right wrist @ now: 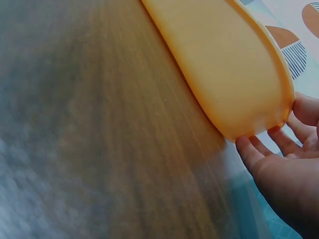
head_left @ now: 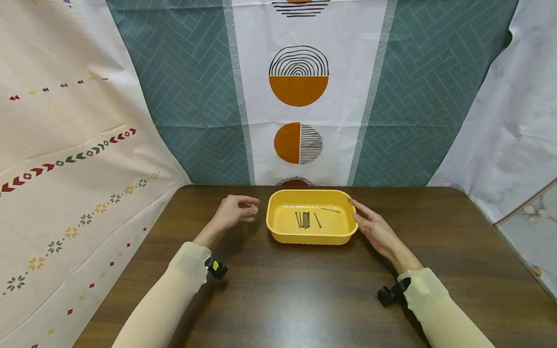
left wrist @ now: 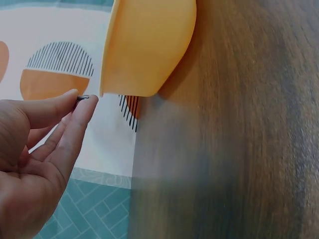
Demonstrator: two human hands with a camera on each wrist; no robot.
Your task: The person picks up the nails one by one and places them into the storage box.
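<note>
A yellow plastic tray (head_left: pixel 312 239) stands on the table in the head view. Inside it lie several thin dark nails (head_left: pixel 306 220), most of them close together in the middle; a lighter one (head_left: pixel 330 210) is apart at the right. To the tray's left, my left hand (head_left: pixel 237 210) pinches a slim metal nail (left wrist: pixel 82 98) between thumb and fingertip, above the table and clear of the tray wall. My right hand (head_left: pixel 379 236) holds the tray's right end, with digits at the rim and others against the outer wall, as the right wrist view shows.
The brown wooden table (head_left: pixel 296 299) runs under everything. A patterned curtain (head_left: pixel 300 111) hangs behind its far edge, with a white embroidered cloth (head_left: pixel 78 193) on the left and a pale cloth (head_left: pixel 505 145) on the right. Each wrist carries a small black camera (head_left: pixel 216 267).
</note>
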